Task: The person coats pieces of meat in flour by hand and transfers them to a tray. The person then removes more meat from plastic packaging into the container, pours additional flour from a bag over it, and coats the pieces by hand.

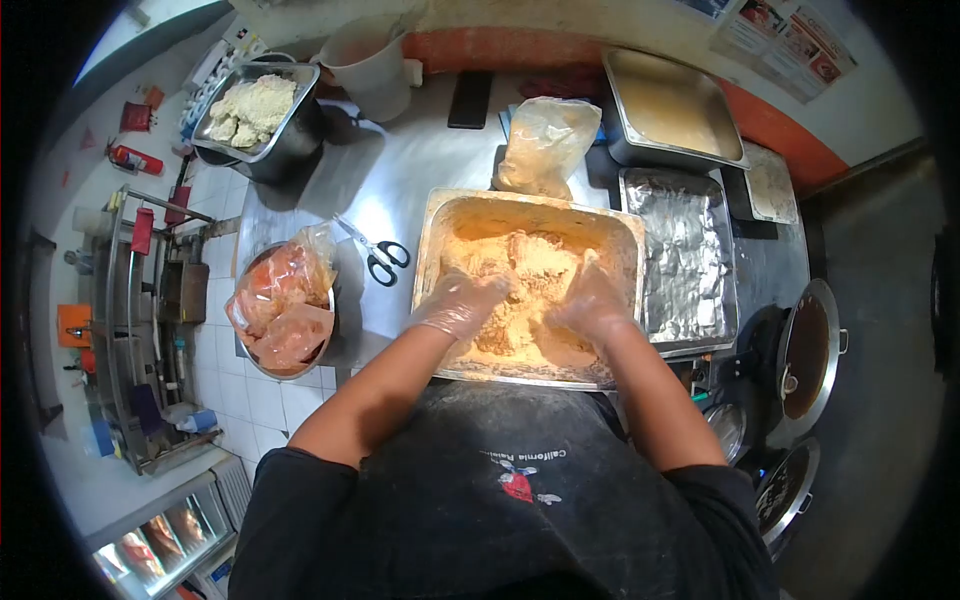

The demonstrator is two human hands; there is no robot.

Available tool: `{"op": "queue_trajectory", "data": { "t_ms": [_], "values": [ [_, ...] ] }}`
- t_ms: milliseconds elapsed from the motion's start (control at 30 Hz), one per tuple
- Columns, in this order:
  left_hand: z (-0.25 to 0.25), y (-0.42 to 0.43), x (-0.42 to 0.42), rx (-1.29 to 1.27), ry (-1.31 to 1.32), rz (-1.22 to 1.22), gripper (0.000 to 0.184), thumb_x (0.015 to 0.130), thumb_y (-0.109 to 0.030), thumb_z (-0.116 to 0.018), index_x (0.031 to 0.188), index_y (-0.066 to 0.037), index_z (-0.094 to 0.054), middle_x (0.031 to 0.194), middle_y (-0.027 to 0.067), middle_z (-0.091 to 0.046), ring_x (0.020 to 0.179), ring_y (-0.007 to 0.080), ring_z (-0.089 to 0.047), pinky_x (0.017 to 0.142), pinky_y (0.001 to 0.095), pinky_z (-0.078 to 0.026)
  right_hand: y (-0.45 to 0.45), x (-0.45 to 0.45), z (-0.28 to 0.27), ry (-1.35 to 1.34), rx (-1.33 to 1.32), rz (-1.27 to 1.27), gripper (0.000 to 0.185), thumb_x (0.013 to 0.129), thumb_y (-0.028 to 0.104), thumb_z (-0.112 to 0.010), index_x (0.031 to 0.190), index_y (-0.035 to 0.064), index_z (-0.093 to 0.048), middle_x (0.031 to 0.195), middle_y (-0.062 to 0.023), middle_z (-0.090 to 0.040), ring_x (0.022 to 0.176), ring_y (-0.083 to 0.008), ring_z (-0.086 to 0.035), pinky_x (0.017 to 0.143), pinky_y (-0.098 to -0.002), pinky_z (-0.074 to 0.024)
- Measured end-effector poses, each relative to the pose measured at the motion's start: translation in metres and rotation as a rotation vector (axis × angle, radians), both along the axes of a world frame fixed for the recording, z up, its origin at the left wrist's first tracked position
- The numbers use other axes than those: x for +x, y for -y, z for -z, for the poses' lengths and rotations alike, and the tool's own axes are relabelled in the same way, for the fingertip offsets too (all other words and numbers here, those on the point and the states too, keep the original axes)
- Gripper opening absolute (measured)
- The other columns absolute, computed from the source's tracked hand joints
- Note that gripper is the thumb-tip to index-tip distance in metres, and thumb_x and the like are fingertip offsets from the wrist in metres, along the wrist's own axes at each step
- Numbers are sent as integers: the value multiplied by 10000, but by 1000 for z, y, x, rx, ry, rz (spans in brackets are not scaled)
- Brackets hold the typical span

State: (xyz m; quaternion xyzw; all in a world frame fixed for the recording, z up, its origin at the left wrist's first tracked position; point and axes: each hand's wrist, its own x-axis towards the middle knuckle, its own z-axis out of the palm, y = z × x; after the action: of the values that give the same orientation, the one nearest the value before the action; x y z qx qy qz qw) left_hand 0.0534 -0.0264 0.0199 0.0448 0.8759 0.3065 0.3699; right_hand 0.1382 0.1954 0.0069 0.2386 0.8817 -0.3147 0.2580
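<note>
Both my hands wear clear plastic gloves and reach into a deep metal pan of orange-tinted breading flour. On the pan's left side, my left hand is open, its fingers stretched inward and touching the flour. My right hand is open on the other side, thumb and fingers apart in the flour, fingertips partly buried. Lumpy, coated clumps show between the hands, but I cannot make out what lies under the flour. Behind the pan's far rim stands a plastic bag of orange powder.
Black-handled scissors and a bowl with bagged raw meat are left. A tub of pale batter-like food, a pitcher and a phone-like black slab stand behind. A foil-lined tray adjoins right; large pans are beyond.
</note>
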Motion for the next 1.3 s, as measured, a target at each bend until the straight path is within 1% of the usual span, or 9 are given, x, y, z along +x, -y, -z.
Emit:
{"op": "queue_trajectory", "data": {
  "t_ms": [133, 333, 500, 600, 833, 933, 1033, 1133, 1300],
  "values": [
    [16, -8, 5, -45, -125, 191, 928, 952, -677, -642, 1428, 119, -597, 1428, 329, -639, 1340, 404, -636, 1137, 449, -479, 5, -11, 38, -236, -28, -155, 1157, 723, 384, -989, 1615, -16, -371, 1571, -234, -545, 1463, -330, -529, 1228, -368, -421],
    [67, -6, -15, 185, 147, 70, 925, 969, -664, -659, 1441, 128, -583, 1390, 320, -662, 1249, 373, -675, 1082, 432, -506, -2, -5, 71, -111, -798, 109, 963, 835, 373, -916, 1600, 42, -434, 1543, -236, -573, 1415, -359, -566, 1212, -396, -436],
    [12, -3, 2, -8, 143, -22, 1103, 939, -773, -596, 1472, 189, -507, 1447, 374, -603, 1394, 428, -594, 1166, 427, -459, 16, 4, -39, 124, 245, -257, 1130, 925, 664, -719, 1599, -155, -327, 1501, -329, -582, 1377, -397, -614, 1128, -424, -509],
    [7, -2, 35, -247, -102, 433, 1151, 946, -747, -616, 1555, 198, -373, 1538, 384, -512, 1452, 420, -535, 1211, 405, -420, 22, 17, 2, 287, 250, -500, 1232, 887, 633, -760, 1595, -217, -216, 1490, -357, -573, 1358, -387, -632, 1108, -410, -527],
    [5, -13, 31, 135, 54, 412, 952, 901, -455, -800, 1620, 29, -406, 1581, 248, -542, 1461, 358, -529, 1238, 387, -406, 35, 20, 17, 210, -153, -217, 1371, 718, 391, -930, 1606, -231, -91, 1462, -348, -590, 1343, -392, -630, 1125, -350, -513],
    [24, -7, 35, 829, 289, 171, 835, 904, -351, -810, 1560, 48, -482, 1489, 243, -627, 1363, 353, -612, 1165, 373, -476, 25, 35, 23, -154, -478, -94, 1263, 798, 230, -902, 1668, -114, -54, 1556, -346, -493, 1453, -395, -520, 1185, -395, -462],
    [3, 17, 12, 394, 265, 369, 719, 931, -312, -772, 1484, 81, -538, 1349, 287, -687, 1247, 386, -672, 1090, 398, -524, 0, 39, 3, -148, -515, -43, 1249, 775, 235, -904, 1679, -77, -101, 1616, -335, -428, 1492, -385, -477, 1205, -398, -449],
    [3, 13, 17, -174, 7, 245, 687, 953, -310, -721, 1458, 110, -518, 1270, 300, -704, 1178, 419, -692, 1033, 454, -549, 1, 39, 11, -27, 224, -311, 1364, 702, 438, -945, 1650, -138, -151, 1538, -296, -548, 1406, -364, -580, 1201, -381, -451],
    [-12, -12, 9, -73, -281, 289, 782, 909, -502, -730, 1396, 99, -611, 1323, 319, -689, 1258, 401, -673, 1084, 448, -525, 10, 1, 16, 70, 188, -122, 1336, 686, 528, -948, 1621, -143, -269, 1513, -280, -585, 1377, -363, -609, 1181, -384, -471]
  ]
}}
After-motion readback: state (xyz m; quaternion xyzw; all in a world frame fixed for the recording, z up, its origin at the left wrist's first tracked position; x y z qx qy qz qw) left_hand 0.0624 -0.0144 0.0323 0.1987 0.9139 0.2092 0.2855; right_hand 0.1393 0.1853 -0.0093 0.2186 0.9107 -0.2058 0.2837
